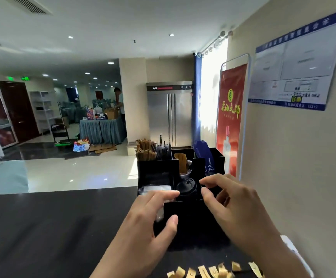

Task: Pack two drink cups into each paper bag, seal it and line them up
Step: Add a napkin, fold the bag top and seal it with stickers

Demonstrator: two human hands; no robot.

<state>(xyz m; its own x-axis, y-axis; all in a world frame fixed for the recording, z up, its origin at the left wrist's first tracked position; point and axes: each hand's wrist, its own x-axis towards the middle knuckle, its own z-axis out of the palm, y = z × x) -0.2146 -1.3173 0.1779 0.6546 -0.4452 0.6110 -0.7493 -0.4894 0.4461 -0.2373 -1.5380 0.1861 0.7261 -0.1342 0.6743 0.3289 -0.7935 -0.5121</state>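
Note:
A black compartment organizer [157, 167] stands on the dark counter [42, 227] in front of me. In its middle slot sits a stack of black cup lids [186, 186]. My left hand [149, 223] hovers over the organizer's front left with fingers extended and thumb spread, holding nothing. My right hand [233, 205] reaches toward the lids with loosely bent fingers and holds nothing. Tops of several brown paper bags [213, 270] show at the bottom edge. No drink cup is in view.
The organizer also holds wrapped brown sticks [145, 150], black straws [163, 150], a brown item [181, 161], blue packets [204, 155] and clear wrapped items [155, 189]. A wall [293, 177] with posters stands close on the right. Open floor lies beyond the counter.

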